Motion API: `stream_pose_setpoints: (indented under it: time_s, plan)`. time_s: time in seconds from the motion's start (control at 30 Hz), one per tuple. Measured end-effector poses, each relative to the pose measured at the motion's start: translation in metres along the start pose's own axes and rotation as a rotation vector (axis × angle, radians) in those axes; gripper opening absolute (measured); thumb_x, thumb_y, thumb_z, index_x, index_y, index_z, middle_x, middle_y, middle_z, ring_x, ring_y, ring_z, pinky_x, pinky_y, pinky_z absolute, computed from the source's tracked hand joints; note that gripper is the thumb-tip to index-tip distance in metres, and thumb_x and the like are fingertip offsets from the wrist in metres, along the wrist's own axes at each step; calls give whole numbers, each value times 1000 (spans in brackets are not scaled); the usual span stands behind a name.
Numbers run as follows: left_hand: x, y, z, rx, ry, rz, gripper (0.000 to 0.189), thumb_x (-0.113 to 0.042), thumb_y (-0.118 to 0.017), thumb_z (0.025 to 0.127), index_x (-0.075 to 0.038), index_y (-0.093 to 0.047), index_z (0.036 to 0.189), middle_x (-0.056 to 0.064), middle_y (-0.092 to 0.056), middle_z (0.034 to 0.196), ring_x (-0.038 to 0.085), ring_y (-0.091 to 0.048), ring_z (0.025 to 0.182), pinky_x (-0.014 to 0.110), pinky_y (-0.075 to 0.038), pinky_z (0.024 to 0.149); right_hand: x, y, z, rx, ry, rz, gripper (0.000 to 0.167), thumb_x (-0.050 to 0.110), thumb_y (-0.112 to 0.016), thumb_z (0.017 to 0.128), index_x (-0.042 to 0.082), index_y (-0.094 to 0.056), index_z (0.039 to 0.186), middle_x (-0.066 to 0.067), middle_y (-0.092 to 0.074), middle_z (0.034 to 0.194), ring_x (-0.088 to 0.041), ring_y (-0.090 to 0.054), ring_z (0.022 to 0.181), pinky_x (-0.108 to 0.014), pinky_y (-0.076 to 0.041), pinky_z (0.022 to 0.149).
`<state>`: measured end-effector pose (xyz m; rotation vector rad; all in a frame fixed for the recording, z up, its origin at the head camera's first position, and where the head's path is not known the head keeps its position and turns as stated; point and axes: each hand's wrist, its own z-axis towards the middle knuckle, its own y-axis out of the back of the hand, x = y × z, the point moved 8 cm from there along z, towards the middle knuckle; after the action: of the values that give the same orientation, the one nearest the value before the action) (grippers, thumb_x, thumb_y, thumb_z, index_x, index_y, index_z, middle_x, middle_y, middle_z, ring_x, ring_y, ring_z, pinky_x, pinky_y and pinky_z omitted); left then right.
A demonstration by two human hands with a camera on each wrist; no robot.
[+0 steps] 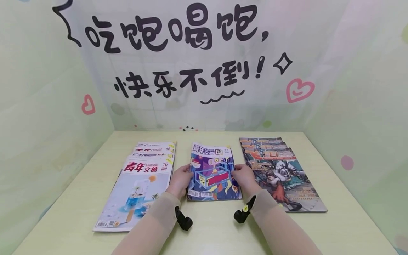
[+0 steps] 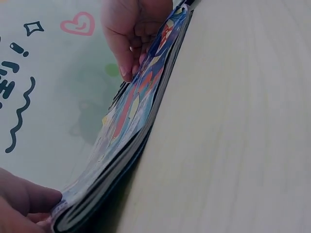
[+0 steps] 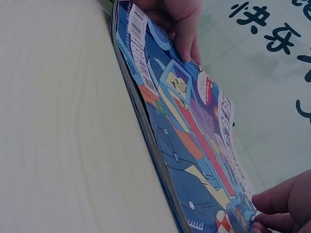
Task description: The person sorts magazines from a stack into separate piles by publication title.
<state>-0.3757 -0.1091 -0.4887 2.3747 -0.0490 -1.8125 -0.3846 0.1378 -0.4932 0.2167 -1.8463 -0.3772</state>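
A magazine (image 1: 214, 173) with a purple and blue cartoon cover lies between my two hands in the middle of the table. My left hand (image 1: 180, 180) pinches its left edge, thumb on the cover and fingers lower down. On the opposite edge, my right hand (image 1: 245, 178) grips it the same way. The left wrist view shows layered page edges along the near side of the magazine (image 2: 131, 116); whether it is one copy or a few stacked, I cannot tell. In the right wrist view the barcode corner of the magazine (image 3: 138, 29) is near the left hand (image 3: 182, 24).
To the left, several overlapping magazines (image 1: 134, 191) with pale covers are fanned toward the back. On the right lies another overlapping group of magazines (image 1: 283, 180) with dark illustrated covers, close to the right forearm. A printed backdrop (image 1: 197, 117) rises behind the pale table (image 1: 207, 230).
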Motion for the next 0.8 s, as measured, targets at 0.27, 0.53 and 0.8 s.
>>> stream_pose_setpoints:
  time_s: [0.27, 0.53, 0.8]
  plan:
    - [1, -9, -3, 84, 62, -38, 63, -5, -44, 96, -15, -21, 154, 19, -45, 137, 28, -56, 103, 35, -50, 79, 3, 1, -4, 6, -4, 18, 45, 13, -55, 96, -1, -47, 138, -21, -52, 132, -30, -54, 112, -45, -46, 95]
    - [12, -9, 2, 108, 144, -248, 61, -2, -43, 97, -13, -22, 153, 19, -50, 131, 22, -59, 95, 31, -53, 74, 4, 3, -5, -1, 19, 9, 45, 13, -56, 95, -1, -48, 137, -21, -53, 130, -30, -55, 108, -43, -47, 93]
    - [14, -8, 1, 124, 189, -317, 60, -3, -43, 98, -14, -23, 153, 18, -50, 133, 23, -60, 98, 32, -53, 78, 3, 7, -3, 30, -1, 119, 47, 14, -56, 96, -1, -46, 139, -23, -53, 128, -26, -59, 100, -36, -53, 80]
